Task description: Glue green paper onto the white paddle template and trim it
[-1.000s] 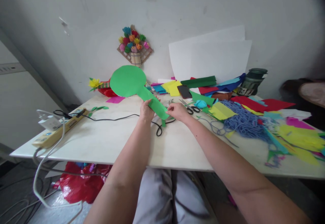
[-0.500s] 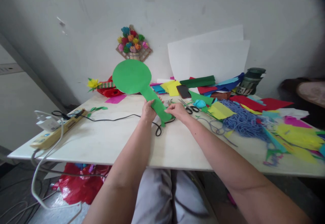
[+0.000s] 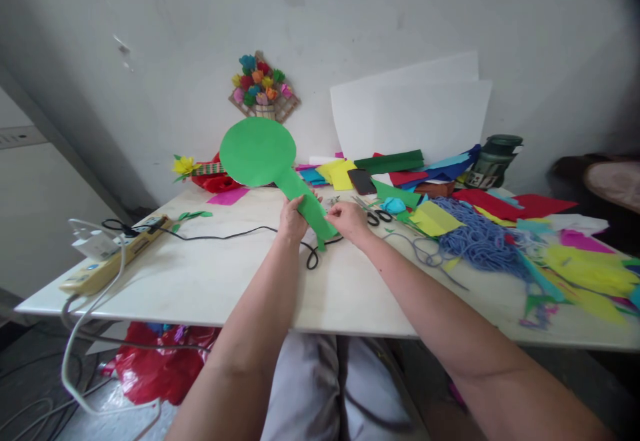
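A green paper cutout [image 3: 259, 152], a round disc on a long stem, is held up over the white table [image 3: 200, 281]. My left hand [image 3: 293, 216] grips the stem from the left. My right hand [image 3: 350, 219] pinches the stem's lower end from the right. The disc tilts up and to the left, toward the wall. A black cable [image 3: 235, 232] runs across the table just under my hands.
Black-handled scissors [image 3: 379, 215], a dark phone [image 3: 363, 180], blue yarn [image 3: 477, 238] and several coloured paper scraps lie to the right. A power strip [image 3: 107, 258] sits at the left edge. White sheets [image 3: 410, 118] and a paper flower basket [image 3: 263, 91] stand against the wall.
The green cutout has risen slightly, its disc now a little higher against the wall. Both hands stay on the stem in nearly the same place.
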`<action>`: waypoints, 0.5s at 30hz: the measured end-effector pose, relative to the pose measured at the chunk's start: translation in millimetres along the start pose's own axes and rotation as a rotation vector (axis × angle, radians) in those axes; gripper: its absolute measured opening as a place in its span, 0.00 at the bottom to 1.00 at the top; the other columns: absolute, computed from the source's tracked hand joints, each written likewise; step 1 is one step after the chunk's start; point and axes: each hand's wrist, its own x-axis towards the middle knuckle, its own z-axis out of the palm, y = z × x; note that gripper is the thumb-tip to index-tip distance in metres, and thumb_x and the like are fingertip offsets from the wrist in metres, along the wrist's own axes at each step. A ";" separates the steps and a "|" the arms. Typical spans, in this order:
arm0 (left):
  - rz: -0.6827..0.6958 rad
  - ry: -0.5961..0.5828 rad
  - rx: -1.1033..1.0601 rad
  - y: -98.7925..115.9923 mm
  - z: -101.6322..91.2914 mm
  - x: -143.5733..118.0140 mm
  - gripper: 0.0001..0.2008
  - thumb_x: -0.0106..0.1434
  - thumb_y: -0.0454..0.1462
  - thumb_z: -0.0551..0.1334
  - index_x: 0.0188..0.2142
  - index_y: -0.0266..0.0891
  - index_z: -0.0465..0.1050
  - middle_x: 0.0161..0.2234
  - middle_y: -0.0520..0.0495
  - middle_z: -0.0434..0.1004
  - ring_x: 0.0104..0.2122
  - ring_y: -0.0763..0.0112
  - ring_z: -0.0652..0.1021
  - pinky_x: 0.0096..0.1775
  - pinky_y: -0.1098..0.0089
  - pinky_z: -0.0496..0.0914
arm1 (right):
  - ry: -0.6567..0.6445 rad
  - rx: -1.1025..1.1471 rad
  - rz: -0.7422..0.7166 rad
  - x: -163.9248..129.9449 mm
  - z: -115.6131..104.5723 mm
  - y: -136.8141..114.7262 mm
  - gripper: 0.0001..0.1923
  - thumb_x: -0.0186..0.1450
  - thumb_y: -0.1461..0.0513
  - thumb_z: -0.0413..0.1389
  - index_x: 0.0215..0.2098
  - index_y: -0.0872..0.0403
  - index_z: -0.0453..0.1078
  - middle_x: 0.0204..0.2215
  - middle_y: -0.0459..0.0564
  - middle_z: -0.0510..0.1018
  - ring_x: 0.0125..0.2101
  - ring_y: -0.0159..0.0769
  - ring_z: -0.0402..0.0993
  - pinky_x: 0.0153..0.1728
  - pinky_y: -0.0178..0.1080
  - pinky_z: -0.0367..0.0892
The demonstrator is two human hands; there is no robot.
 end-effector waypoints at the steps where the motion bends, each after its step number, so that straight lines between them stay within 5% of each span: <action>1: 0.001 -0.005 -0.006 0.3 0.2 -0.3 0.25 0.51 0.28 0.56 0.50 0.43 0.61 0.28 0.50 0.75 0.31 0.67 0.77 0.45 0.56 0.68 | -0.010 0.018 0.020 0.0 0.7 0.2 0.07 0.51 0.58 0.59 0.24 0.53 0.75 0.23 0.45 0.76 0.27 0.34 0.70 0.26 0.34 0.58; 6: 0.007 -0.045 -0.039 -0.5 -0.9 0.6 0.24 0.51 0.29 0.56 0.49 0.42 0.62 0.29 0.49 0.75 0.32 0.66 0.77 0.44 0.56 0.68 | -0.077 0.249 0.151 5.6 10.5 10.2 0.08 0.49 0.57 0.59 0.23 0.53 0.75 0.20 0.44 0.74 0.22 0.32 0.68 0.23 0.33 0.59; 15: 0.034 -0.095 -0.008 -6.8 1.1 0.5 0.15 0.54 0.37 0.63 0.40 0.42 0.62 0.29 0.49 0.75 0.32 0.67 0.77 0.43 0.58 0.68 | -0.014 0.403 0.178 11.5 22.3 20.3 0.08 0.45 0.57 0.60 0.20 0.53 0.73 0.18 0.43 0.73 0.21 0.31 0.67 0.24 0.33 0.60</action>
